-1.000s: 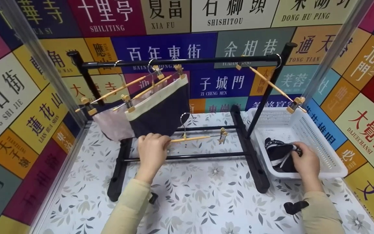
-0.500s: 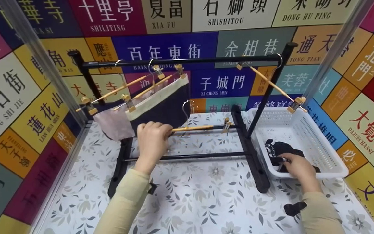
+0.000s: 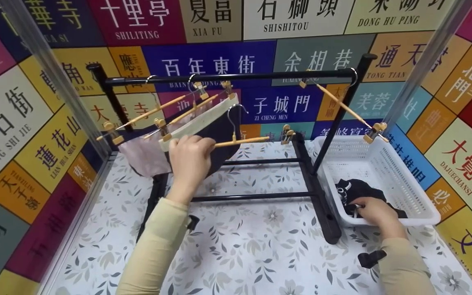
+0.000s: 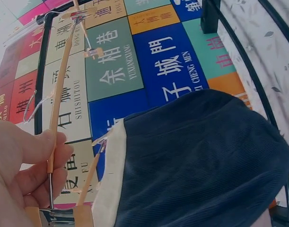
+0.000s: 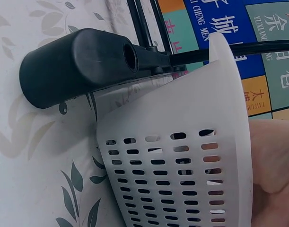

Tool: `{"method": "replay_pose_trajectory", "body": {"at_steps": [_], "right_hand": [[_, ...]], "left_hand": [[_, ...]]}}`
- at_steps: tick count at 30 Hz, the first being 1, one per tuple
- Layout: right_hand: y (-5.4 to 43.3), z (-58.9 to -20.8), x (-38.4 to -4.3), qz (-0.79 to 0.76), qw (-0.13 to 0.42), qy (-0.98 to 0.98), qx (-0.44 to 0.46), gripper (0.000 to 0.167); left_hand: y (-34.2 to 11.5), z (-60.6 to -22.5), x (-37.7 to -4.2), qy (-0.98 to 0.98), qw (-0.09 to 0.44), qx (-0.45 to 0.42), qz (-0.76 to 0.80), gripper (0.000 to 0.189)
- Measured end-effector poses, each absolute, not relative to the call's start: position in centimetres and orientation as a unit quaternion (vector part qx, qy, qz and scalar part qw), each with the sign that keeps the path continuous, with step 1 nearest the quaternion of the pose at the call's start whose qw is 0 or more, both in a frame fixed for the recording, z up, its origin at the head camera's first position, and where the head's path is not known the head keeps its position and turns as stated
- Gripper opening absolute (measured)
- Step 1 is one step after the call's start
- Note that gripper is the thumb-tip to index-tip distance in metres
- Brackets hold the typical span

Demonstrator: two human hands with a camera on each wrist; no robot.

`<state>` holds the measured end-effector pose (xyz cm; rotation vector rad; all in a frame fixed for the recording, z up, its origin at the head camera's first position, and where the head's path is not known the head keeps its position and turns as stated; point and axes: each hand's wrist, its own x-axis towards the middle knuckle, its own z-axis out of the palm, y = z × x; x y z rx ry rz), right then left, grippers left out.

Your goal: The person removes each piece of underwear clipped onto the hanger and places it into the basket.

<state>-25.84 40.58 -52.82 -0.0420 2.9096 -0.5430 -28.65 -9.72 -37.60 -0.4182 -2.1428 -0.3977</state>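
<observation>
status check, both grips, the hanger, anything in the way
Left grip holding hanger, off the rail. Right grip in basket at black cloth, pinch unclear. Navy cloth hanging behind the held hanger, might snag.

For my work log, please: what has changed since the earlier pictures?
The left hand raised the yellowish wooden clip hanger. The right hand moved left and down; the black cloth with white print changed shape. The white perforated plastic basket and black tubular rack stayed in place.
</observation>
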Motion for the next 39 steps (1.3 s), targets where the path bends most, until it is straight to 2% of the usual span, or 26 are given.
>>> {"method": "replay_pose_trajectory", "body": {"at_steps": [13,17,22,30,34,39], "right_hand": [[40.7,-52.8,-25.6,-0.193,0.077,0.978,-0.019,0.041],[40.6,-53.0,-25.2,-0.195,0.05,0.979,-0.023,0.046],[40.1,-53.5,-24.4,-0.215,-0.031,0.976,-0.011,0.048],[38.2,-54.6,-23.3,-0.265,-0.214,0.94,-0.002,0.035],[37.2,-54.9,-23.3,-0.276,-0.269,0.922,-0.032,0.031],[36.0,-54.9,-23.5,-0.275,-0.31,0.907,-0.07,0.029]], "left_hand": [[-9.9,-34.5,-29.8,-0.862,0.459,-0.153,-0.151,0.006],[-10.0,-33.9,-30.2,-0.862,0.464,-0.137,-0.148,0.006],[-9.8,-33.4,-30.5,-0.869,0.459,-0.116,-0.143,0.007],[-9.3,-32.4,-31.1,-0.87,0.461,-0.094,-0.144,0.009],[-9.0,-31.8,-31.3,-0.875,0.454,-0.08,-0.148,0.008],[-8.6,-31.2,-31.5,-0.882,0.442,-0.073,-0.147,0.009]]}}
